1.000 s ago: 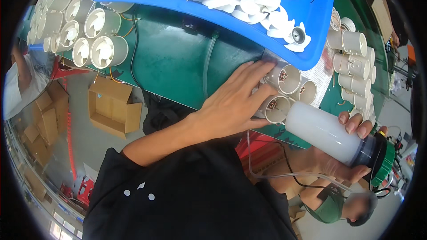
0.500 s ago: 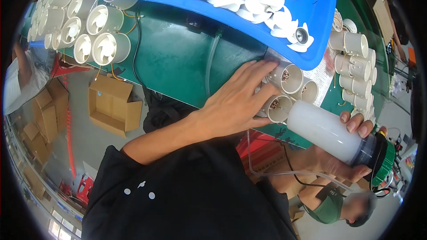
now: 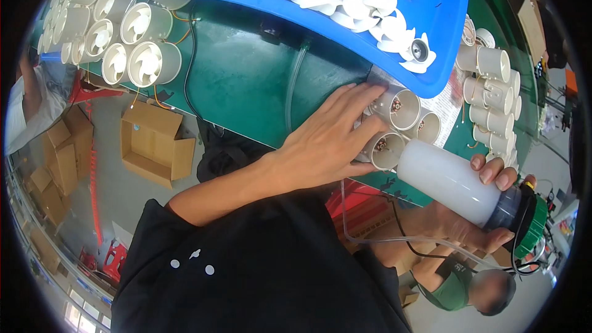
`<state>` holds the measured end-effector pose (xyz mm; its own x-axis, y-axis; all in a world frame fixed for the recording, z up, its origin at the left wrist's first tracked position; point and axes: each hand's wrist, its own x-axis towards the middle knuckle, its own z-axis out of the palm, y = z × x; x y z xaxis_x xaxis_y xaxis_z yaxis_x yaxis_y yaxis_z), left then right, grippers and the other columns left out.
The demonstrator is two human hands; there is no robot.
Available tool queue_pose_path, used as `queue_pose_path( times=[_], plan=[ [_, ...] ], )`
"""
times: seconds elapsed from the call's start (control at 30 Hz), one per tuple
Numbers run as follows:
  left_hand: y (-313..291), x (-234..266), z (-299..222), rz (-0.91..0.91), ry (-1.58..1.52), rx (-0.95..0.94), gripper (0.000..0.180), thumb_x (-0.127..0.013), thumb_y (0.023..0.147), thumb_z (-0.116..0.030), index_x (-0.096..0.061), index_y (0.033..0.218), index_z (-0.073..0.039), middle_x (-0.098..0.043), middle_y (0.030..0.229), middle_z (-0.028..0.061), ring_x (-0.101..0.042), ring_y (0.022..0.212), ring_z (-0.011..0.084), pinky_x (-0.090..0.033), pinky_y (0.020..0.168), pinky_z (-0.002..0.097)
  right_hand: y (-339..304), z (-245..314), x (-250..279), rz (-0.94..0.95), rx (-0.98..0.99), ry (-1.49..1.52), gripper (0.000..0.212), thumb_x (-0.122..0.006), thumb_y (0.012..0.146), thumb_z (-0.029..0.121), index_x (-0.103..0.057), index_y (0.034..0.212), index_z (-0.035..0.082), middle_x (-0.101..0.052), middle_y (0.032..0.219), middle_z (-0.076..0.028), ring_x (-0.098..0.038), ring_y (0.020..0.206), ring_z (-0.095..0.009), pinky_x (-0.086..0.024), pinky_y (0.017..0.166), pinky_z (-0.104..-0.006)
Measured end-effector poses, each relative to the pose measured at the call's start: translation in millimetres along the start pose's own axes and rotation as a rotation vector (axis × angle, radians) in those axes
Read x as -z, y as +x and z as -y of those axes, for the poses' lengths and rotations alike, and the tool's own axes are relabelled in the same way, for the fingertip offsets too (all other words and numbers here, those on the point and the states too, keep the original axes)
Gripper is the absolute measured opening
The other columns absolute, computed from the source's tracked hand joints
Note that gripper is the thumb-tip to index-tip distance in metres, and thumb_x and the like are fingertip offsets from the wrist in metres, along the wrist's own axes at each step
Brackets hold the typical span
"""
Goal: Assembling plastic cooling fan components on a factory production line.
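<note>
My right hand (image 3: 464, 227) is wrapped round a glue dispenser (image 3: 447, 177), a white translucent barrel with a dark collar and green cap. The barrel is tilted, its nozzle end pointing up-left into a round grey fan housing (image 3: 385, 150); the tip itself is hard to make out. My left hand (image 3: 330, 135) grips that housing from the left, thumb near its lower edge and fingers reaching over the neighbours. Two more housings (image 3: 405, 109) stand against it, with reddish-brown parts visible inside. A clear tube (image 3: 394, 240) hangs from the dispenser's cap end.
A blue tray (image 3: 453, 43) of white fan impellers (image 3: 345, 1) stands at the far side of the green table (image 3: 240, 80). Finished-looking housings with impellers (image 3: 145, 65) crowd the left; more housings (image 3: 493, 92) line the right. A cardboard box (image 3: 154, 142) and a co-worker (image 3: 456, 283) are beyond.
The view has shifted very slightly. Both hands, the dispenser and the housings keep nearly the same places.
</note>
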<state>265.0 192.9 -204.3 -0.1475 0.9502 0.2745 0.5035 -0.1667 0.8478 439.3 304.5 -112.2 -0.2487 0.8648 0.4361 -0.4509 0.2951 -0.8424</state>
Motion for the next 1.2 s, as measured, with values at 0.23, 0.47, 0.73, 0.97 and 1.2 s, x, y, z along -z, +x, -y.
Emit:
queue_pose_path(
  times=[0.23,0.47,0.73,0.97,1.2],
  plan=[
    [-0.2,0.8,0.1,-0.005,-0.007,0.002,0.063,-0.089,0.065,-0.022,-0.054,0.115,-0.006,-0.036,0.146,0.0234,-0.038,0.135,0.0451,-0.035,0.112,0.0521,2.5,-0.1,1.6,0.060,-0.010,0.031,0.097,-0.070,0.081,0.057,-0.026,0.149,0.003,-0.046,0.101,-0.009,-0.048,0.086,-0.023,-0.040,0.078,-0.0441],
    [-1.6,-2.0,1.6,-0.047,-0.087,-0.015,0.067,-0.089,0.064,-0.021,-0.055,0.121,-0.010,-0.034,0.148,0.0234,-0.038,0.135,0.0447,-0.035,0.111,0.0528,27.5,17.7,23.7,-0.037,0.004,0.232,0.085,-0.078,0.074,0.050,-0.046,0.133,-0.002,-0.051,0.101,-0.010,-0.049,0.090,-0.024,-0.042,0.087,-0.0421],
    [0.9,1.0,-0.8,0.049,0.053,-0.037,0.070,-0.086,0.069,-0.024,-0.059,0.133,-0.026,-0.035,0.149,0.0234,-0.039,0.134,0.0428,-0.035,0.111,0.0532,39.7,-19.2,13.4,-0.122,-0.015,0.100,0.078,-0.064,0.075,0.070,-0.055,0.103,-0.002,-0.054,0.101,-0.012,-0.053,0.095,-0.029,-0.043,0.090,-0.0465],
    [1.2,0.2,0.0,0.065,0.055,-0.028,0.072,-0.086,0.068,-0.024,-0.058,0.134,-0.027,-0.036,0.149,0.0236,-0.040,0.133,0.0419,-0.035,0.112,0.0536,39.7,-26.1,11.5,-0.092,-0.040,-0.010,0.080,-0.060,0.076,0.073,-0.055,0.102,-0.002,-0.054,0.099,-0.014,-0.054,0.095,-0.029,-0.043,0.092,-0.0449],
    [0.7,-0.6,0.1,0.055,0.071,-0.032,0.074,-0.086,0.068,-0.025,-0.057,0.135,-0.029,-0.036,0.148,0.0229,-0.041,0.132,0.0420,-0.036,0.111,0.0528,40.1,-27.8,12.9,-0.060,-0.008,0.046,0.078,-0.065,0.080,0.059,-0.050,0.134,0.005,-0.057,0.104,-0.015,-0.053,0.093,-0.029,-0.045,0.091,-0.0486]
  ],
)
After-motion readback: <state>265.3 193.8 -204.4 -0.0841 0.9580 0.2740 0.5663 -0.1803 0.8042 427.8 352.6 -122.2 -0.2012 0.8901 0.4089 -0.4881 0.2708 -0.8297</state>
